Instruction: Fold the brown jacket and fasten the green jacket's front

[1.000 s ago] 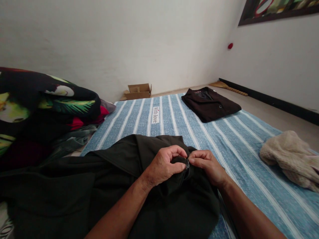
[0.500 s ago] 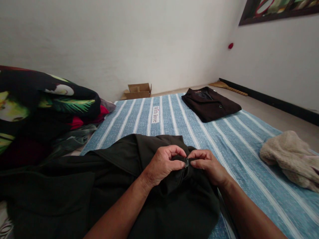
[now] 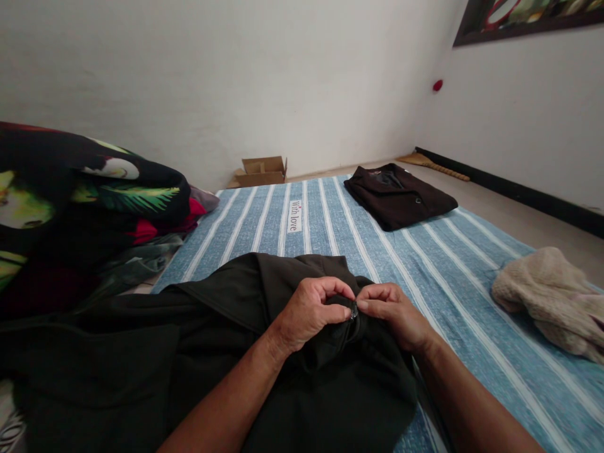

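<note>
A dark green-black garment [image 3: 198, 352] lies spread over the near end of a blue striped mattress [image 3: 443, 264]. My left hand [image 3: 309, 313] pinches a fold of its fabric near a small metal fastener [image 3: 353, 310]. My right hand [image 3: 394, 314] pinches the cloth on the other side, fingertips meeting the left hand's at the fastener. Both hands are closed on the garment, and my forearms rest across it.
A folded dark brown shirt [image 3: 399, 196] lies at the mattress's far end. A beige fuzzy garment [image 3: 547, 299] sits at the right edge. A heap of colourful printed clothes [image 3: 80, 207] is piled at left. A small cardboard box [image 3: 261, 171] stands by the wall.
My fingers shifted very slightly at the fastener; both hands stay in the same place on the garment.
</note>
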Demonstrator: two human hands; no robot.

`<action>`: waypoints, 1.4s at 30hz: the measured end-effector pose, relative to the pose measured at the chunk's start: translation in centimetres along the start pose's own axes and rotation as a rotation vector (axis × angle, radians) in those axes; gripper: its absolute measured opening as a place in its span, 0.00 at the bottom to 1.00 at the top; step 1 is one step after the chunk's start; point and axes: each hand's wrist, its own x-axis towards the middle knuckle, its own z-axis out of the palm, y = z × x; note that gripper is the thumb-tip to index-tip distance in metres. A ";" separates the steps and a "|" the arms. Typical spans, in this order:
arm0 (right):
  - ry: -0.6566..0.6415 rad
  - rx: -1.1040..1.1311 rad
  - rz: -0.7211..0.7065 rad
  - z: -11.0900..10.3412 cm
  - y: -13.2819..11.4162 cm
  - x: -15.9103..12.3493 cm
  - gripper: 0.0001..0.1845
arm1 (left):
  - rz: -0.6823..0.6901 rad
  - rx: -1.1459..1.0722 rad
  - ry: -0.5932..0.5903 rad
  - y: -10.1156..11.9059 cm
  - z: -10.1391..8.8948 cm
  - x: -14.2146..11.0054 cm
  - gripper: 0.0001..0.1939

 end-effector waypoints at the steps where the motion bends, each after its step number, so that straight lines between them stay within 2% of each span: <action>1: 0.006 0.005 -0.001 0.1 0.0 0.0 0.10 | 0.000 0.003 0.003 0.0 0.0 0.0 0.08; 17: 0.204 0.019 -0.122 1.6 1.1 0.5 0.18 | 0.014 0.028 0.037 -0.4 -0.2 0.1 0.07; 23: 0.218 0.000 -0.175 1.4 1.0 0.6 0.18 | 0.215 0.322 0.073 0.4 -0.4 0.0 0.11; 26: 0.214 0.004 -0.164 1.4 0.8 0.4 0.18 | 0.388 0.488 0.187 1.3 -0.1 -0.4 0.12; 30: 0.230 -0.002 -0.144 1.5 0.5 0.1 0.18 | 0.535 0.901 0.368 2.2 1.1 -1.4 0.02; 33: 0.231 -0.023 -0.158 1.4 0.5 0.1 0.19 | 0.511 1.195 0.395 2.1 2.1 -2.1 0.07; 35: 0.230 -0.049 -0.176 1.4 0.5 0.1 0.19 | 0.468 1.271 0.383 1.9 2.5 -2.4 0.07; 42: 0.232 -0.166 -0.227 1.3 0.6 0.1 0.18 | 0.283 1.130 0.328 1.6 2.9 -2.3 0.10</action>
